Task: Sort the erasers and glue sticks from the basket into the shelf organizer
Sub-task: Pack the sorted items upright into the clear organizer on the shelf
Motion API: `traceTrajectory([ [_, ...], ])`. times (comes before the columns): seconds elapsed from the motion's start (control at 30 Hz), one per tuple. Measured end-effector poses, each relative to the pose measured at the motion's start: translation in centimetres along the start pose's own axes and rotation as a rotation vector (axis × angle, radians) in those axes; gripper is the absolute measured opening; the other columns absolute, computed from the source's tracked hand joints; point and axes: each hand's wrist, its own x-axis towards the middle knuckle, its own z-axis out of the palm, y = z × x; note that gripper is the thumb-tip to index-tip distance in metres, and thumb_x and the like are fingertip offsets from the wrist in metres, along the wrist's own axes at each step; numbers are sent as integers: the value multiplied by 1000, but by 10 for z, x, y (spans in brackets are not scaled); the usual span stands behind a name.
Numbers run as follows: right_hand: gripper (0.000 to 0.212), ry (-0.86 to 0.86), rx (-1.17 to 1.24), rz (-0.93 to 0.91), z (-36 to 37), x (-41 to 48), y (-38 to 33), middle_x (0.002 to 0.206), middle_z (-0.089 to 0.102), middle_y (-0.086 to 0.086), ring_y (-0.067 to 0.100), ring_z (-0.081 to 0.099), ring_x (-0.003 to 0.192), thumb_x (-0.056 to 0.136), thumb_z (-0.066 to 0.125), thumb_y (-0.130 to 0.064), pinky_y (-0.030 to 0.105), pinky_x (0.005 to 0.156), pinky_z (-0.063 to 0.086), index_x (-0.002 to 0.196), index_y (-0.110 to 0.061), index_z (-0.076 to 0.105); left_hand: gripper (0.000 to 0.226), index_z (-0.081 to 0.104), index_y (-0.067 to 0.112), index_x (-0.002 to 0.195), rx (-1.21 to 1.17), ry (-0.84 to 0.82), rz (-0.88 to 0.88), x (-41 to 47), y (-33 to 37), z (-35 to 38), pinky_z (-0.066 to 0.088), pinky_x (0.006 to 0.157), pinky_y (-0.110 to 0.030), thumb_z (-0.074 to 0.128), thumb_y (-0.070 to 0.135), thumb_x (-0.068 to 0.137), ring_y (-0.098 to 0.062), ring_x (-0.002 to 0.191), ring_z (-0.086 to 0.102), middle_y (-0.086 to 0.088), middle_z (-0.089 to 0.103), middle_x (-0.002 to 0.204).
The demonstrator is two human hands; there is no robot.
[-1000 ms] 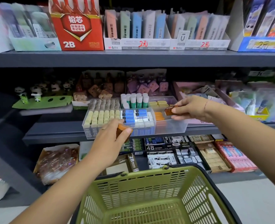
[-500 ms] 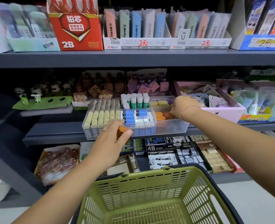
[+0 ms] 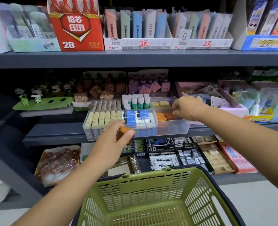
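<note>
Your left grip [image 3: 112, 141] is curled round an orange-brown eraser [image 3: 126, 133], pinched between thumb and fingers. It hangs just in front of the organizer's [image 3: 172, 128] front wall, below the blue erasers [image 3: 135, 116]. That is much where it was a second ago; it has barely moved.

Your right grip [image 3: 185, 108] is what has changed. A second ago it held a brown eraser [image 3: 169, 115] in the air above the organizer's right side. Now it has come down into the organizer's right-hand compartment. The brown eraser lies there beside the orange erasers [image 3: 161, 116], and your curled fingertips [image 3: 175, 113] are right against it. Whether they still pinch it or only touch it, you cannot tell from here.

The glue sticks [image 3: 138, 101] stand upright in the organizer's back middle compartment, behind the blue erasers. The basket [image 3: 151, 174] sits below and in front of the organizer, nearest you.
</note>
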Motion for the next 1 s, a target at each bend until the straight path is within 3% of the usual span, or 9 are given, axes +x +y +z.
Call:
traceTrajectory([
  [0.1, 13, 208, 338, -73, -11, -17, -10, 90, 65, -7, 12, 61, 92, 91, 59, -24, 34, 95, 41, 101, -23, 67, 20, 64, 32, 101, -135, 118, 45, -2, 9, -1, 33, 106, -28, 61, 44, 85, -6, 123, 44, 17, 52, 127],
  [0.17, 11, 110, 830, -237, -20, -41, -28, 85, 66, -6, -1, 60, 75, 86, 68, -14, 23, 81, 50, 95, -20, 68, 14, 67, 35, 96, -251, 140, 55, -4, 18, -3, 45, 91, -23, 68, 36, 83, -12, 102, 56, 8, 63, 106],
  [0.23, 24, -61, 1071, -401, -21, -65, -45, 98, 68, 1, 2, 60, 80, 82, 72, -8, 20, 81, 51, 100, -21, 65, 14, 69, 36, 94, -382, 105, 59, -6, 26, -3, 51, 78, -23, 70, 28, 83, -15, 89, 60, 6, 69, 94],
  [0.33, 39, -115, 1070, -538, -19, -82, -58, 100, 64, -1, 8, 59, 85, 81, 73, -6, 21, 76, 51, 114, -21, 60, 16, 69, 40, 95, -484, 56, 28, -9, 31, -2, 51, 83, -29, 66, 28, 85, -7, 86, 65, 15, 72, 92],
  [0.43, 39, -112, 1159, -540, -19, -84, -55, 98, 64, 14, 17, 61, 84, 86, 66, -2, 30, 79, 53, 120, -18, 57, 25, 67, 31, 113, -586, -4, -68, -11, 33, -2, 54, 86, -37, 59, 33, 89, -10, 90, 68, 7, 73, 100],
  [0.57, 45, -176, 1267, -579, -11, -89, -57, 82, 57, 9, 10, 59, 67, 82, 66, 6, 20, 69, 52, 120, -15, 57, 49, 61, 9, 120, -881, -78, -215, -12, 37, -1, 56, 70, -23, 62, 30, 76, -10, 77, 67, -5, 74, 93],
  [0.77, 34, -54, 1105, -553, -8, -90, -53, 67, 44, 6, 16, 38, 62, 67, 78, -33, 23, 59, 33, 98, -23, 67, 28, 62, 3, 112, -936, -189, -285, -21, 49, 6, 58, 77, -28, 47, 22, 97, -16, 86, 71, -15, 73, 100],
  [0.9, 26, 349, 897, -349, -21, -67, -24, 69, 49, -8, 3, 43, 60, 65, 76, -44, 16, 61, 35, 79, -24, 65, 28, 54, 33, 121, -285, -65, -59, -15, 40, -2, 44, 96, -25, 36, 40, 100, -4, 114, 56, 11, 61, 125],
  [1.0, 28, 363, 504, -174, -26, -38, 9, 81, 57, -6, 12, 57, 76, 72, 79, -37, 27, 74, 46, 87, -17, 66, 47, 35, 35, 144, 233, 46, 86, -4, 14, -10, 20, 117, -35, 34, 46, 98, -8, 142, 21, 13, 30, 153],
])
